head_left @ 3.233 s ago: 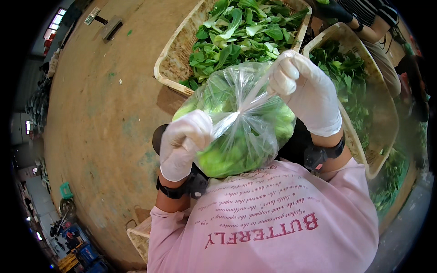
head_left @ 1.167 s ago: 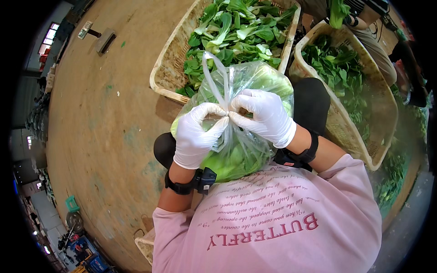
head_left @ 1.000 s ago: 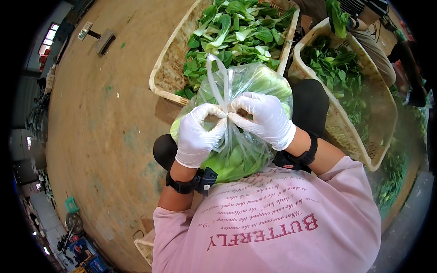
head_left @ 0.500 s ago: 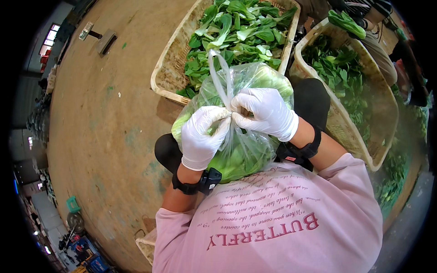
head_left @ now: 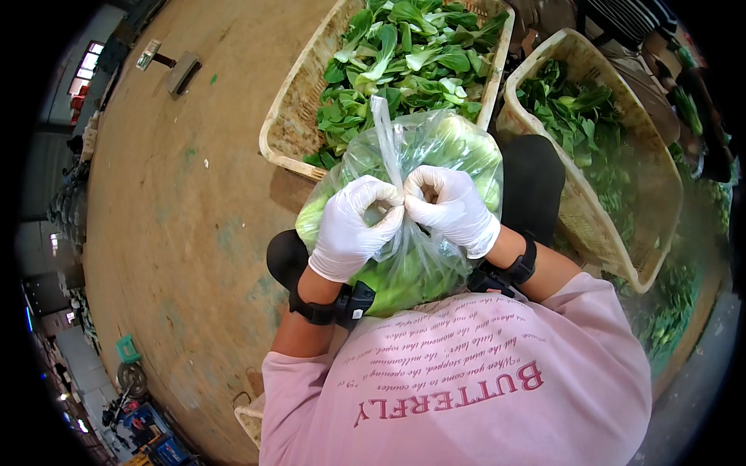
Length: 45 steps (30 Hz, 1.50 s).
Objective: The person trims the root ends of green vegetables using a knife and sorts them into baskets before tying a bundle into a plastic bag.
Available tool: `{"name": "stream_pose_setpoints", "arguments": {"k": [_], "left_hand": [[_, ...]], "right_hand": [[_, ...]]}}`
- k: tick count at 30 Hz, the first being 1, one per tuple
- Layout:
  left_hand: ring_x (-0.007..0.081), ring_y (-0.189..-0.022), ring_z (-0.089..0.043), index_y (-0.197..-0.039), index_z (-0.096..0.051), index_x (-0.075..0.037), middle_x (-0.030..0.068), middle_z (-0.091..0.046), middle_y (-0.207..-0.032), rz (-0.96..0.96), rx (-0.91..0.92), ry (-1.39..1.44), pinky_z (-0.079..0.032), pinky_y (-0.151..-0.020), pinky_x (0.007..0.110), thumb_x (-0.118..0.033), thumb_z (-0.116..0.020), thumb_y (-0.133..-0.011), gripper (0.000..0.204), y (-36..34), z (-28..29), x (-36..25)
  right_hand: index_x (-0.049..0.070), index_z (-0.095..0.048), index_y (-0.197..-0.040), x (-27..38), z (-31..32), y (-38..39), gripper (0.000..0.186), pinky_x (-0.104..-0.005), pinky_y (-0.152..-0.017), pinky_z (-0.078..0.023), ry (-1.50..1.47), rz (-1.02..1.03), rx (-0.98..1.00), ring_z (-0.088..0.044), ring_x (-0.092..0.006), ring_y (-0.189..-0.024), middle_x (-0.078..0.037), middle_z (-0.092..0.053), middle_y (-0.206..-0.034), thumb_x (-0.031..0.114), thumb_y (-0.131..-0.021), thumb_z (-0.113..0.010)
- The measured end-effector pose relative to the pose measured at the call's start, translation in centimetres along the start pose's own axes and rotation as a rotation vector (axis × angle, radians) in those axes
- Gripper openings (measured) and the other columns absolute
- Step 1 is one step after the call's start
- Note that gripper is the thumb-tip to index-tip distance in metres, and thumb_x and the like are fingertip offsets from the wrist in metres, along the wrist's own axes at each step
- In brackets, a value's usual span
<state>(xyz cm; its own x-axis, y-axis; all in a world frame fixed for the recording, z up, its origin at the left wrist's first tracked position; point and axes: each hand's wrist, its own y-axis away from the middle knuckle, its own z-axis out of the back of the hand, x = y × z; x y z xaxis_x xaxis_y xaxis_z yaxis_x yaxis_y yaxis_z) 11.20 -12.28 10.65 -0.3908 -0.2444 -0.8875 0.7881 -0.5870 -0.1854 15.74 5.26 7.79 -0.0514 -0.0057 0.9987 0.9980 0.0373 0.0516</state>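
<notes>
A clear plastic bag (head_left: pixel 423 268) full of green leafy vegetables rests on my lap, between my knees. Its neck is gathered and twisted, with a loose strip of plastic (head_left: pixel 383 128) standing up beyond my fingers. My left hand (head_left: pixel 356 229), in a white glove, pinches the gathered neck between thumb and forefinger. From the other side my right hand (head_left: pixel 454 208), gloved the same way, pinches the neck too, and the fingertips of both hands meet. Whether the neck is knotted is hidden by the fingers.
Beyond the bag stands a pale plastic crate (head_left: pixel 291 93) of loose bok choy. Another crate (head_left: pixel 571 175) with greens is tilted at the right, near another person's legs. More greens (head_left: pixel 664 311) lie on the floor there. A small scale (head_left: pixel 183 74) stands at the far left.
The plastic strip above the neck was a raised loop and is now a shorter single strand. My hands have drawn slightly closer to me, still pinching. A bok choy on the right crate's rim is gone.
</notes>
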Motion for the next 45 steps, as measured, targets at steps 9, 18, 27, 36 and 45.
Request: {"name": "stream_pose_setpoints", "arguments": {"k": [9, 18, 27, 36, 45], "left_hand": [[0.0174, -0.079, -0.060, -0.085, -0.064, -0.001, 0.0074, -0.061, -0.084, 0.069, 0.138, 0.071, -0.048, -0.075, 0.028, 0.001, -0.071, -0.074, 0.014, -0.9, 1.4, -0.6], [0.0206, -0.076, -0.059, -0.073, -0.059, -0.004, 0.0081, -0.061, -0.079, -0.238, 0.040, -0.246, -0.047, -0.073, 0.030, 0.002, -0.070, -0.068, 0.013, 0.2, -0.2, -0.5], [0.0140, -0.074, -0.059, -0.086, -0.064, 0.000, 0.0059, -0.064, -0.084, -0.056, -0.194, -0.081, -0.048, -0.070, 0.026, 0.003, -0.073, -0.072, 0.016, 0.2, -0.8, -0.2], [0.0160, -0.071, -0.059, -0.083, -0.064, -0.001, 0.0071, -0.063, -0.079, -0.051, -0.186, -0.171, -0.048, -0.068, 0.028, 0.003, -0.071, -0.071, 0.015, 0.1, -1.1, -0.3], [0.0270, -0.076, -0.060, -0.083, -0.063, -0.006, 0.0075, -0.062, -0.080, -0.215, -0.051, -0.224, -0.046, -0.072, 0.036, -0.004, -0.071, -0.069, 0.017, -0.7, 0.1, 0.3]], "right_hand": [[0.005, -0.060, -0.080, -0.4, 0.9, -0.8, 0.009, -0.0205, -0.055, -0.041, -0.029, 0.053, 0.110, -0.050, -0.0042, -0.060, 0.002, -0.055, -0.067, 0.012, -0.080, -0.066], [0.007, -0.061, -0.079, 0.4, 1.5, -1.5, 0.010, -0.0253, -0.053, -0.043, 0.366, 0.341, -0.052, -0.053, -0.0153, -0.053, -0.005, -0.055, -0.064, 0.014, -0.075, -0.066], [0.005, -0.061, -0.080, 0.8, 1.2, -0.8, 0.010, -0.0213, -0.054, -0.042, -0.045, 0.001, 0.103, -0.052, -0.0047, -0.060, 0.002, -0.056, -0.067, 0.014, -0.081, -0.066], [0.014, -0.062, -0.078, 1.8, 1.4, -1.0, 0.014, -0.0322, -0.053, -0.048, 0.951, 0.664, -0.082, -0.061, -0.0211, -0.063, -0.002, -0.059, -0.070, 0.024, -0.073, -0.070], [0.005, -0.060, -0.088, -1.0, 0.3, -1.5, 0.008, -0.0222, -0.057, -0.046, -0.507, -0.067, 0.067, -0.057, -0.0082, -0.061, 0.000, -0.062, -0.075, 0.011, -0.083, -0.063]]}}
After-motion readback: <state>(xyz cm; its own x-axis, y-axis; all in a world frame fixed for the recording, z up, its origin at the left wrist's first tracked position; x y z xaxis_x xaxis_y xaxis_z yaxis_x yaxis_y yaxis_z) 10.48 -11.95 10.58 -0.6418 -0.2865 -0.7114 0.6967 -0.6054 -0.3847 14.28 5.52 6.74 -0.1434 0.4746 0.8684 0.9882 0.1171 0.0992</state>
